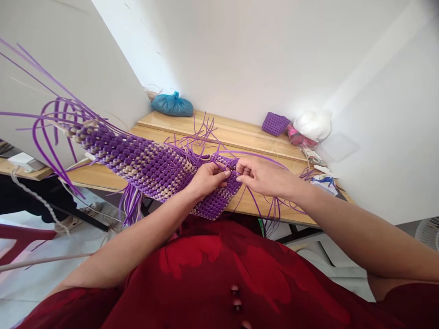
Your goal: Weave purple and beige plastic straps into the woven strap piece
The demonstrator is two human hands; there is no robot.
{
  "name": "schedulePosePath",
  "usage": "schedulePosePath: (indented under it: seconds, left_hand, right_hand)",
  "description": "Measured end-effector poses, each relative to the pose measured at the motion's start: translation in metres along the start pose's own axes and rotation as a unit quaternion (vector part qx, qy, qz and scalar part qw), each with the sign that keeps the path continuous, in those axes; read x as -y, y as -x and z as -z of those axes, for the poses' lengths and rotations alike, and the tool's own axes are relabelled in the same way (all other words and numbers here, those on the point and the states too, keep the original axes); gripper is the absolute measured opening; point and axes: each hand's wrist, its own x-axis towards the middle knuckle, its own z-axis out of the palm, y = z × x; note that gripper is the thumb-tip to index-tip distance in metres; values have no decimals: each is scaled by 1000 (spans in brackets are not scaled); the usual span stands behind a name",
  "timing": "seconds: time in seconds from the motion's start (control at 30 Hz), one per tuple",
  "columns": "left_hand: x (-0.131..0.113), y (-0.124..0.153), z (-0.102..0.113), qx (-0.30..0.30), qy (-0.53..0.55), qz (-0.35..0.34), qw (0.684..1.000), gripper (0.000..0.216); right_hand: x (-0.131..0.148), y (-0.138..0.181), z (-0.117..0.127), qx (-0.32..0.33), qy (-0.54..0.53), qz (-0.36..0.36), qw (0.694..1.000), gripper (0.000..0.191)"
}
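A long woven piece (154, 164) of purple and beige strips lies across the table's front edge, its left end raised and trailing loose strips. My left hand (211, 179) rests on its right part, thumb and fingers pinched together at the weave. Close beside it, my right hand (257, 176) is closed in a pinch on a thin purple strip (234, 173) that runs between the two hands. Whether the left fingers grip this strip or the weave's edge is hard to make out. More loose purple strips (202, 132) stick up behind the weave.
On the wooden table (240, 130) a tied blue bag (173, 105) sits at the back left. A small purple woven piece (275, 124) and a white plastic bag (313, 123) are at the back right. Loose strips (274, 212) hang over the front edge. White panels enclose the table.
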Motion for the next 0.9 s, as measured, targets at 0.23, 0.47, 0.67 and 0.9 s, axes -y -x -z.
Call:
schedulePosePath:
  seconds: [0.23,0.47,0.67,0.9]
  left_hand:
    - [-2,1,1,11,-16,-4,1000,44]
    - [-4,1,-4,19,-21,-14,1000,44]
    - [-3,0,-10,-39,-161,-90,982,33]
    - [6,-3,-7,-35,-51,-50,997,38]
  right_hand:
    - [1,-4,-10,5,-181,-43,982,8]
    - [-12,-17,-37,-120,-364,-52,922,7]
    - [-14,-11,-45,-166,-342,-11,925,12]
    - [-16,-13,-27,-152,-26,171,973,35]
